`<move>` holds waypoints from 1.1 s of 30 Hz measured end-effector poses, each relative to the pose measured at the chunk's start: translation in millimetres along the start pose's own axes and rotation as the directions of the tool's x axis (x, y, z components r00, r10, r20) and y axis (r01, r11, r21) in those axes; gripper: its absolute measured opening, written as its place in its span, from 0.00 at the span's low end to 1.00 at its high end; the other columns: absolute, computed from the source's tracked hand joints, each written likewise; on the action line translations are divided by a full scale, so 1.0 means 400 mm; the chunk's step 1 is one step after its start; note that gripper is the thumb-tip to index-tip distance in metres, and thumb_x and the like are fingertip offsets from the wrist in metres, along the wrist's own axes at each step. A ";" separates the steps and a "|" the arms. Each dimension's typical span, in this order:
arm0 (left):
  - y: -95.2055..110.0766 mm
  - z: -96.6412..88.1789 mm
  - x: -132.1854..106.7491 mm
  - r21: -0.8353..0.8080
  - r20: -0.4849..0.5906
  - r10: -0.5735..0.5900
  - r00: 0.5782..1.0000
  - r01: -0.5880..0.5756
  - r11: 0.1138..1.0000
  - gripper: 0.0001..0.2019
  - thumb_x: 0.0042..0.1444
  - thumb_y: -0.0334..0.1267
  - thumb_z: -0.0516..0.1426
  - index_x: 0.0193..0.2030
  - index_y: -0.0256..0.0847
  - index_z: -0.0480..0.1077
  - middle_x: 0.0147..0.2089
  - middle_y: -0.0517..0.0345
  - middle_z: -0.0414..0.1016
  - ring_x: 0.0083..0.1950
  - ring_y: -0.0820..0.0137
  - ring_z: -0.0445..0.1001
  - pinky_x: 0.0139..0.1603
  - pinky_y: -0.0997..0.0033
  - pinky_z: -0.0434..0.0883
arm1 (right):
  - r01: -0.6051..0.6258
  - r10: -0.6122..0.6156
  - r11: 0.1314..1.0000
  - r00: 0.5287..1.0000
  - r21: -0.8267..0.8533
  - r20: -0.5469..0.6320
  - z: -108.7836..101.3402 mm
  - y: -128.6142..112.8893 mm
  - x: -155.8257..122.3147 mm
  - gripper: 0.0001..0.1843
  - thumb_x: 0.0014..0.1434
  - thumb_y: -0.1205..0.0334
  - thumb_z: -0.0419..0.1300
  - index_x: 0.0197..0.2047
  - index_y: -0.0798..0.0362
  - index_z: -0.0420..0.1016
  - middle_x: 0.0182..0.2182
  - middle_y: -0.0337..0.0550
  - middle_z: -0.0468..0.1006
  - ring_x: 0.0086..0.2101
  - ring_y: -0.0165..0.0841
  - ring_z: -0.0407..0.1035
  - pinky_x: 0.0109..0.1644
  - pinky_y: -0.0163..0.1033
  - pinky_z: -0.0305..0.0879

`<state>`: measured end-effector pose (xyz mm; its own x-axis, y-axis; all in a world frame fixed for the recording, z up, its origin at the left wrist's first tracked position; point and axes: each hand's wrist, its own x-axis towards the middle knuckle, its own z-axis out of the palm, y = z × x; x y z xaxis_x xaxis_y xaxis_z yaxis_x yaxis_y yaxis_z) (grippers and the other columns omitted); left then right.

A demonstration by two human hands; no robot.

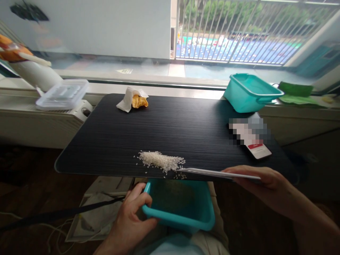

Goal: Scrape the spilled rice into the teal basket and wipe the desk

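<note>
A small heap of white rice grains [159,160] lies near the front edge of the black table [170,127], with loose grains around it. My left hand [135,214] grips the left rim of a turquoise plastic bin [183,221], held just below the table edge over my lap. The bin's inside is dim, and its contents are hard to make out. In my right hand [255,176] is a thin, flat white sheet [212,172], seen nearly edge-on. Its left tip touches or nearly touches the right side of the rice heap.
A second turquoise bin [248,92] stands at the back right, with a phone [257,147] in front of it. Crumpled white and orange paper [136,100] sits at the back left. A clear plastic box [63,95] rests on the radiator; green cloth [297,94] lies on the sill.
</note>
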<state>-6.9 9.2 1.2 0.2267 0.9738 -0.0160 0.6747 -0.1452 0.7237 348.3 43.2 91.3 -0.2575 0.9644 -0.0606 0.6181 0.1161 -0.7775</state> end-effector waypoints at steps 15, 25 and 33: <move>0.013 -0.006 0.008 -0.002 0.011 0.008 1.000 -0.008 1.000 0.07 0.41 0.28 0.59 0.23 0.42 0.64 0.41 0.58 0.72 0.43 0.64 0.72 0.42 0.70 0.67 | 0.052 -0.055 0.998 0.994 0.035 0.092 0.013 -0.026 -0.005 0.10 0.64 0.58 0.60 0.45 0.45 0.83 0.39 0.40 0.85 0.38 0.36 0.80 0.42 0.33 0.74; 0.010 -0.008 0.004 -0.030 -0.002 -0.006 1.000 0.006 1.000 0.07 0.41 0.28 0.59 0.24 0.42 0.64 0.43 0.56 0.72 0.44 0.64 0.71 0.42 0.70 0.67 | 0.115 -0.118 0.993 0.989 0.036 0.094 0.050 -0.041 0.043 0.12 0.66 0.62 0.57 0.47 0.50 0.81 0.43 0.43 0.84 0.42 0.35 0.78 0.45 0.33 0.73; -0.008 -0.007 -0.003 -0.045 0.000 -0.025 1.000 0.025 0.999 0.07 0.43 0.29 0.59 0.25 0.42 0.63 0.37 0.60 0.67 0.40 0.66 0.70 0.40 0.72 0.66 | 0.072 -0.074 0.997 0.994 0.029 0.076 0.054 -0.061 0.062 0.14 0.66 0.56 0.56 0.46 0.51 0.82 0.42 0.44 0.85 0.40 0.38 0.78 0.44 0.37 0.73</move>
<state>-11.1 9.1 0.7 0.2101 0.9771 -0.0342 0.6482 -0.1130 0.7531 310.9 59.1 95.3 -0.3586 0.9321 -0.0505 0.5758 0.1783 -0.7979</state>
